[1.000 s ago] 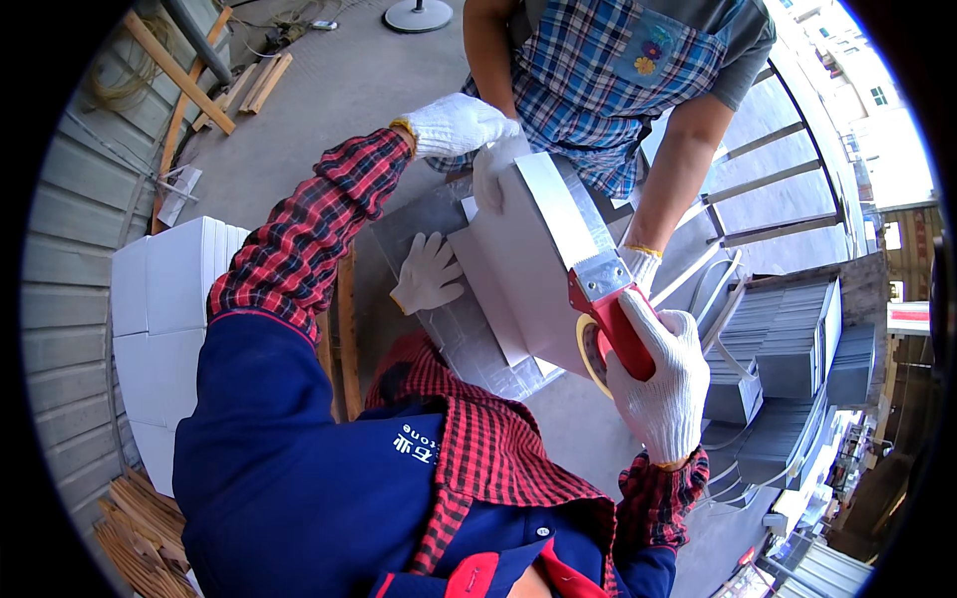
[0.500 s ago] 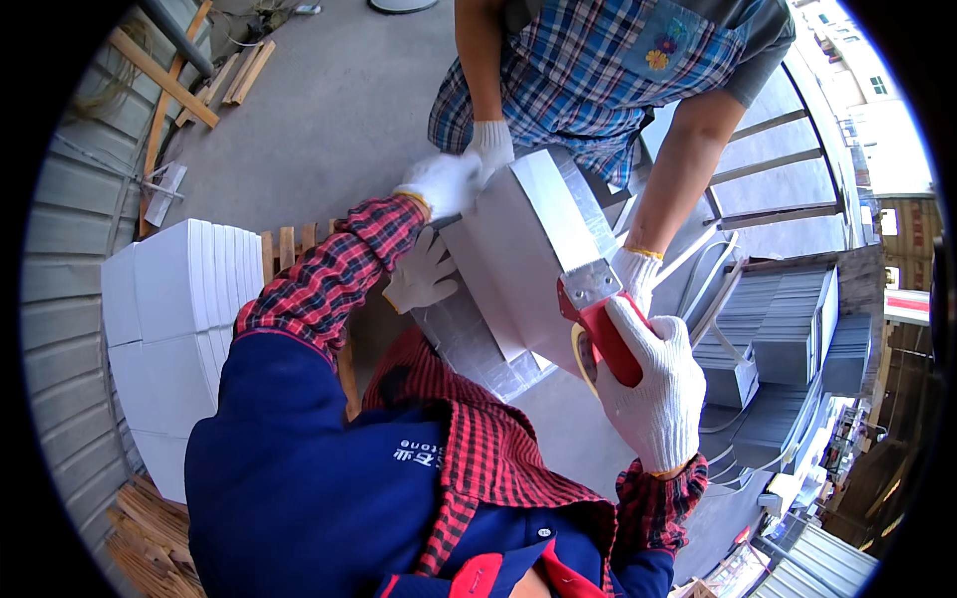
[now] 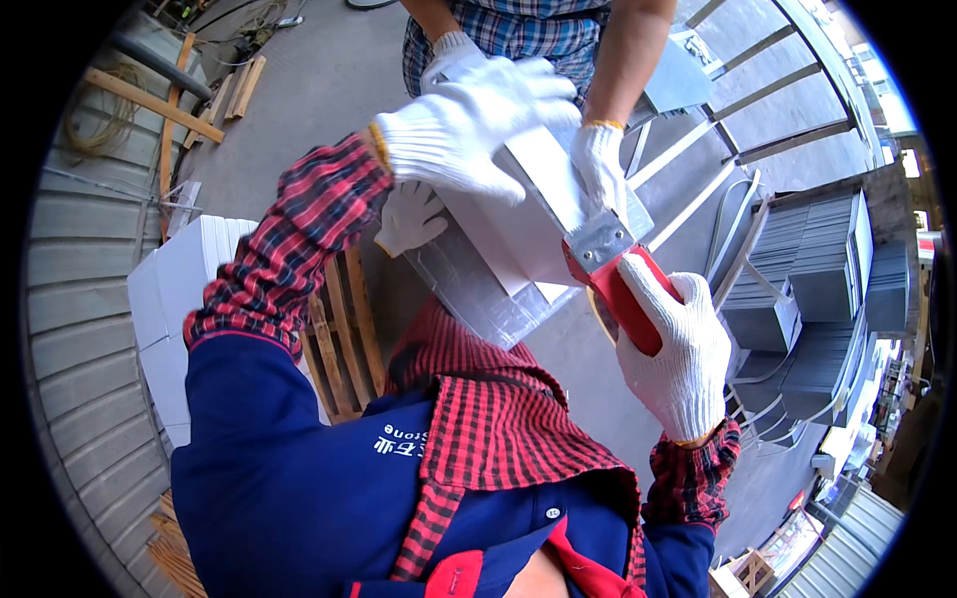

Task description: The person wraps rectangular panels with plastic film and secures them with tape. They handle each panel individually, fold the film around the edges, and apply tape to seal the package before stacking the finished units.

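A white oblong package (image 3: 498,244) sits on a stand with a shiny grey top (image 3: 469,294) in front of me. My left hand (image 3: 474,125), in a white knit glove, is open with fingers spread over the package's far left end; whether it touches is unclear. My right hand (image 3: 678,349), also gloved, is closed around a red tape dispenser (image 3: 628,299), whose metal head is by the package's right end. Opposite me, a co-worker's gloved hand (image 3: 601,169) rests by the package's right side; their other gloved hand (image 3: 451,58) is partly behind mine.
A white glove (image 3: 411,217) with no arm visible lies left of the package. Stacked white blocks (image 3: 159,289) and a wooden pallet (image 3: 344,329) are at left. Bundled grey slabs (image 3: 807,249) stand at right, near a metal rail frame (image 3: 768,45).
My left hand has gone from beside the co-worker's hand to over the package, its fingers now spread. The tape dispenser stays in my right hand at the package's right end. The whole view has shifted.
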The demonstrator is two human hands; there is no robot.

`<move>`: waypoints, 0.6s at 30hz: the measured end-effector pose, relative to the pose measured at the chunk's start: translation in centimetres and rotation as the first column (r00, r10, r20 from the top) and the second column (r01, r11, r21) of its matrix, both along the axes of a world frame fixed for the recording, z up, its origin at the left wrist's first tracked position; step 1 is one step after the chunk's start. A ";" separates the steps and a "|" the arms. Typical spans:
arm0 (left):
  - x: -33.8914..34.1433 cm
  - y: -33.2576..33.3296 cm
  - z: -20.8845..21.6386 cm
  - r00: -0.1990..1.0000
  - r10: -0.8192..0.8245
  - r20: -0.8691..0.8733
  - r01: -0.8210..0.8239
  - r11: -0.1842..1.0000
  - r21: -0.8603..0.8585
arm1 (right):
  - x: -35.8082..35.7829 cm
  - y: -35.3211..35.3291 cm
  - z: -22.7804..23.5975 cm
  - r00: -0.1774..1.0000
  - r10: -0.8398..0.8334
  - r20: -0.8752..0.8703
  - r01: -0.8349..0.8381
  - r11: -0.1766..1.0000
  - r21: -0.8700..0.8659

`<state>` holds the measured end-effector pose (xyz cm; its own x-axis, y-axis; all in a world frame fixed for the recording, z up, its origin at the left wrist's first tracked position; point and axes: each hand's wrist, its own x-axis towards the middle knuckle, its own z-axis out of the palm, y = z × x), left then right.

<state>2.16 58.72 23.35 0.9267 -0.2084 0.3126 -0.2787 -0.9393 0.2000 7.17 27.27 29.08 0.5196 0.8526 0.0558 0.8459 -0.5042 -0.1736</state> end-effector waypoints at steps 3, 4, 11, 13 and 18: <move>1.5 -3.6 -1.0 0.979 -0.086 -0.186 0.103 0.991 0.087 | 0.3 -4.4 -1.5 0.999 -0.016 -0.039 0.017 1.000 0.019; 1.7 -4.0 -1.3 0.973 -0.066 -0.221 0.078 0.996 0.049 | 0.3 -5.7 -2.0 0.999 -0.018 -0.048 0.021 0.999 0.046; 1.8 -5.5 -3.1 0.984 0.005 -0.178 0.001 0.999 0.037 | 0.6 -10.5 -4.1 0.993 -0.022 -0.120 0.036 0.993 0.114; 1.9 -5.6 -4.0 0.980 0.069 -0.188 -0.048 0.992 0.114 | 0.3 -11.8 -4.6 0.987 -0.042 -0.157 0.058 0.994 0.096; 1.9 -5.8 -3.4 0.947 0.123 -0.296 -0.068 0.979 0.190 | -0.8 -14.5 -6.7 0.986 -0.073 -0.148 0.092 0.988 0.127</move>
